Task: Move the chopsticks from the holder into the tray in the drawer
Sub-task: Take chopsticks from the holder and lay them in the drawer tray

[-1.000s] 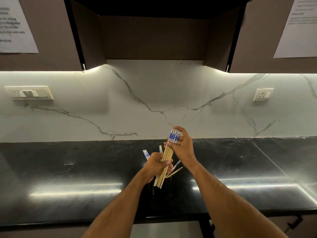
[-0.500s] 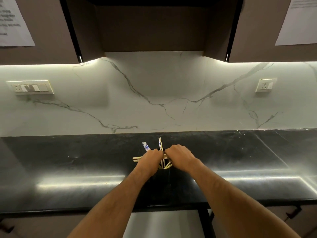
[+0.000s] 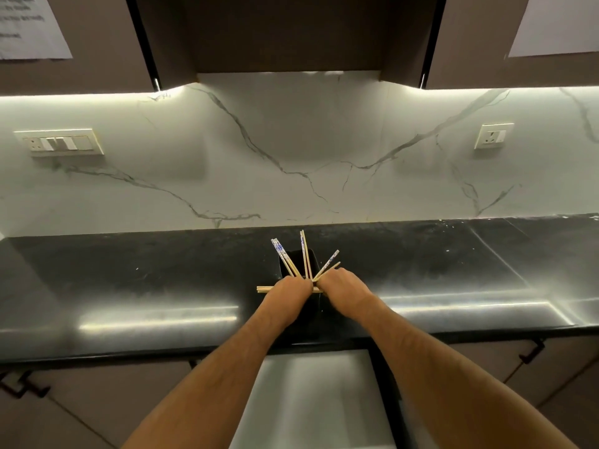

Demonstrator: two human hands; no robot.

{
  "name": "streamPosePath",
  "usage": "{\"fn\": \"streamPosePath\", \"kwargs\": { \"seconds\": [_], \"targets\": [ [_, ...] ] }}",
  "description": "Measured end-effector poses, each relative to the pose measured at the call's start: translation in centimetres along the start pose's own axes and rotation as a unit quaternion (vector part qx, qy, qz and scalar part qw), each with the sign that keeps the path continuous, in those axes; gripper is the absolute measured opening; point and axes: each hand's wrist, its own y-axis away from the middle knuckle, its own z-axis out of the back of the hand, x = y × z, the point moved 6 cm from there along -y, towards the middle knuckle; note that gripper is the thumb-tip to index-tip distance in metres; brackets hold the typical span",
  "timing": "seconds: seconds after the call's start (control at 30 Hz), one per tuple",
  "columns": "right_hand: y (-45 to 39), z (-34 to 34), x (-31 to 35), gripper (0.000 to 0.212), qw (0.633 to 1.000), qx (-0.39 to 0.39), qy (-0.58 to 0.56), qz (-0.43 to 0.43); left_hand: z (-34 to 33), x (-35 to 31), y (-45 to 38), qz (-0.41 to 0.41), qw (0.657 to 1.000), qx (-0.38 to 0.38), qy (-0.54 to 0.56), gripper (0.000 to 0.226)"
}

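- We see both hands from behind only; fingers are curled away from cam, so fingertip contact is hidden.
- Left hand (image 3: 289, 289) grip: closed round a horizontal bundle of chopsticks (image 3: 266, 289), whose pale ends stick out to the left of the fist; a short bit shows again between the two hands.
- Right hand (image 3: 338, 284) grip: curled, knuckles up, right beside the left hand. It seems to hold the other end of the same bundle, but we can't tell for sure, as the hand covers it.
- Holder (image 3: 293, 264): black, square-ish, on the dark surface (image 3: 129, 286); its near wall & base are hidden behind the hands and hard to separate from the black surface.
- More chopsticks stand in the holder, fanned out: blue-patterned tops leaning left (image 3: 278, 249), a plain pair approx. upright (image 3: 304, 251), two leaning right (image 3: 330, 262). Their lower ends are hidden behind the hands.
- The held bundle lies across the holder's near rim, just below the standing ones.
- Drawer (image 3: 311, 400): open below the surface edge, between the forearms; inside reads as a pale blur, tray not made out; cut off at the bottom edge.
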Motion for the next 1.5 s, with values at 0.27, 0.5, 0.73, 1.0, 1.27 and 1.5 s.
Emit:
{"fn": "streamPosePath", "kwargs": {
  "seconds": [0.27, 0.5, 0.73, 1.0, 1.27, 1.5],
  "targets": [
    [6.2, -4.2, 5.2, 0.015, 0.998, 0.061, 0.023, 0.007, -4.6, -1.7, 8.1, 0.029, 0.996, 0.084, 0.032, 0.027],
    [11.1, -10.8, 8.3, 0.014, 0.994, 0.103, -0.019, -0.012, -10.1, -3.8, 13.9, 0.043, 0.991, 0.118, 0.048, 0.025],
    [15.4, -17.3, 9.9, 0.012, 0.992, 0.120, -0.031, 0.008, -16.4, -6.3, 18.6, 0.023, 0.990, 0.116, 0.078, 0.023],
    [18.2, -25.2, 11.6, 0.013, 0.982, 0.178, -0.056, 0.032, -23.5, -8.2, 22.8, 0.035, 0.981, 0.167, 0.093, 0.031],
    [19.4, -30.4, 12.4, 0.015, 0.978, 0.197, -0.062, 0.033, -28.9, -8.5, 23.9, 0.073, 0.966, 0.222, 0.112, 0.035],
    [18.5, -33.3, 12.2, 0.021, 0.973, 0.215, -0.072, 0.046, -31.4, -8.4, 23.2, 0.087, 0.962, 0.230, 0.115, 0.028]
  ]
}}
